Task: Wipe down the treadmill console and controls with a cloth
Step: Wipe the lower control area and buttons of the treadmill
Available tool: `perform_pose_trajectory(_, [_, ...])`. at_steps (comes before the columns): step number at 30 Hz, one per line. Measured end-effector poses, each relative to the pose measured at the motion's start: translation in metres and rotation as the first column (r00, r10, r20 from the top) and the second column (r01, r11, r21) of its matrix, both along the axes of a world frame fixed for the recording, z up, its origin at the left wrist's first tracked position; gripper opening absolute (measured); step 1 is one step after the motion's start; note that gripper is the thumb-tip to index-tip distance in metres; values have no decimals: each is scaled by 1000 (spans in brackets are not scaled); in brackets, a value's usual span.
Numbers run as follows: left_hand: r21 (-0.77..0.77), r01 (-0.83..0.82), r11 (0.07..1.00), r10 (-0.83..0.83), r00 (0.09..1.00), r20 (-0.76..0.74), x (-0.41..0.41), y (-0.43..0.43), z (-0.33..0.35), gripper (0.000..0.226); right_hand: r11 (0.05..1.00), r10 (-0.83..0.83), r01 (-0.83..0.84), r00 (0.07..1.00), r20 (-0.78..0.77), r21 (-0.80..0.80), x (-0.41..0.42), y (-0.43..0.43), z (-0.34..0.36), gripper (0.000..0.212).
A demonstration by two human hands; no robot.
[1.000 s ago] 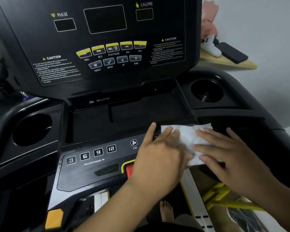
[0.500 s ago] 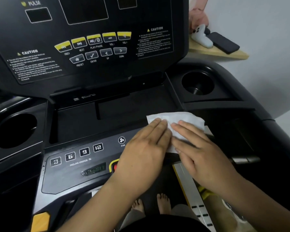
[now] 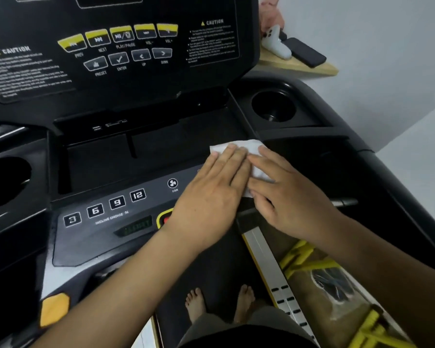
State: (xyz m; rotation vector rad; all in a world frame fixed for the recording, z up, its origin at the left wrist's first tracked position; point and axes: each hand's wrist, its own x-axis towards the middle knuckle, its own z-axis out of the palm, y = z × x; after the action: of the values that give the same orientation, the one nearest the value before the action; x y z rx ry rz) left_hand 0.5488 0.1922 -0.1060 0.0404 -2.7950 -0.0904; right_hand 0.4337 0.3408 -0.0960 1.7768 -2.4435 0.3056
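At the far left a round cup holder (image 3: 6,183) sinks into the black side wing, well apart from the work. Right of it, on the grey control strip (image 3: 86,237), 4 incline buttons marked 3, 6, 9 and 12 (image 3: 103,206) run in a row rising toward the right, then the fan button (image 3: 172,183), and nearer the person a red stop button (image 3: 165,219) in a yellow ring, half hidden by the left wrist. The left hand (image 3: 211,197) lies flat, fingers straight and together, pressing the near-left part of the white cloth (image 3: 246,149); it grips nothing. The cloth sits at the right end of the strip where it meets the shallow tray (image 3: 141,156), its long axis running near to far, its far edge showing beyond the fingertips. The right hand (image 3: 291,194) lies just beside the left, fingers spread flat on the cloth's right part, pressing rather than pinching. Unwiped buttons all lie left of the cloth, so a sweep that way looks likely, led by the left hand, which is nearer them; the raised stop button could snag the cloth. Further right are a second cup holder (image 3: 273,106) and a wooden shelf (image 3: 299,67) with a phone (image 3: 307,52).
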Motion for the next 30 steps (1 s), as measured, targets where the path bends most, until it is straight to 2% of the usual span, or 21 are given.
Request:
perform_pose_trajectory(5, [-86, -88, 992, 92, 995, 48, 9, 12, -4, 58, 999, 53, -52, 995, -88, 13, -6, 14, -11, 34])
perform_pose_trajectory(13, [-18, -261, 965, 260, 949, 179, 11, 37, 1, 59, 985, 153, -163, 977, 149, 60, -14, 21, 1, 43])
perform_pose_trajectory(18, [15, -446, 895, 429, 869, 248, 6, 31, 16, 50, 978, 203, -209, 957, 206, 8, -16, -7, 13, 42])
perform_pose_trajectory(24, [-45, -423, 905, 422, 878, 228, 36, 77, 0, 51, 953, 298, -304, 938, 177, 9, -3, 41, -7, 40])
perform_pose_trajectory(30, [-52, -527, 849, 513, 794, 326, 11, 56, 16, 70, 959, 255, -265, 962, 101, 97, -9, 9, 3, 68])
